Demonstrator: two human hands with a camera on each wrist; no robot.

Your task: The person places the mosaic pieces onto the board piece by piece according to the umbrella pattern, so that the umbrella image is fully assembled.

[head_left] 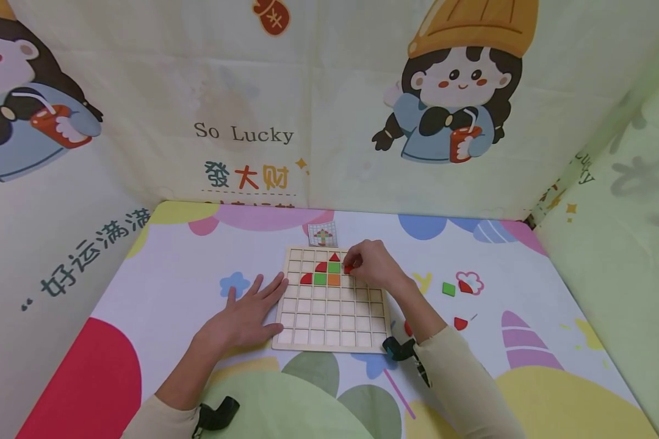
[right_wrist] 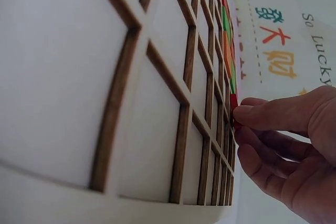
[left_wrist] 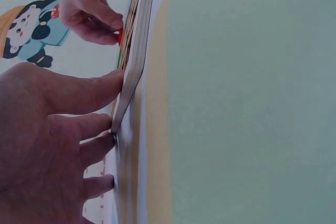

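A wooden grid board [head_left: 331, 350] lies on the table. Several flat pieces fill cells in its upper part: a red triangle [head_left: 334, 257], green squares [head_left: 320, 279], an orange square [head_left: 334, 280] and red rounded pieces [head_left: 306, 278]. My right hand [head_left: 374, 265] pinches a small red piece [head_left: 348, 269] between thumb and fingers, right at a cell beside the upper green square. The fingers partly hide that piece, and its full shape does not show. My left hand [head_left: 247, 320] is spread flat at the board's left side, with fingertips and thumb touching the edge.
A small picture card [head_left: 322, 235] with a grid pattern lies just behind the board. To the right are a loose green square [head_left: 448, 289] and red pieces [head_left: 460, 323], one partly behind my right forearm. Patterned cloth walls [head_left: 340, 152] enclose the table.
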